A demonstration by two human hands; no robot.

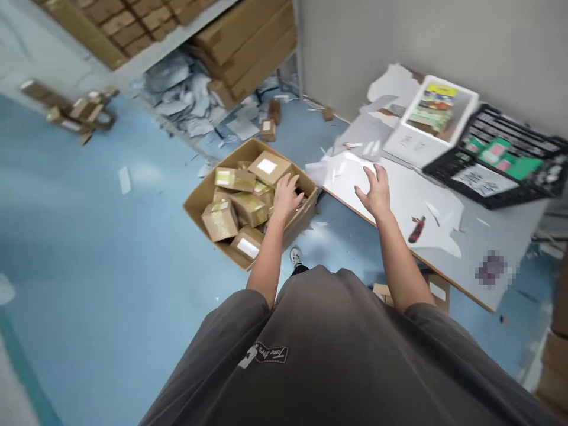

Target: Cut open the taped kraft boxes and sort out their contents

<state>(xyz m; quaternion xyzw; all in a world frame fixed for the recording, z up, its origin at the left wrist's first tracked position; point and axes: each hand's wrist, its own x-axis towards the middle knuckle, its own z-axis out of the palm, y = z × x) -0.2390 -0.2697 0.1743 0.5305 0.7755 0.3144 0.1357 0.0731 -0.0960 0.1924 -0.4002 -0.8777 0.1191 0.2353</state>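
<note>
My left hand is over the right side of a large open carton, its fingers apart and holding nothing. Several small taped cardboard boxes fill the carton; nearest to the hand is a box with a white label. My right hand hovers over the near left part of a table, fingers spread and nothing in them. White paper lies on the table beneath and around it. To the right of that hand a red and black cutter rests on the paper.
A black crate with green and pink items stands on the table's right, beside a white-framed board. Behind the carton are crumpled paper and long brown boxes on a shelf. More small boxes lie at the far left.
</note>
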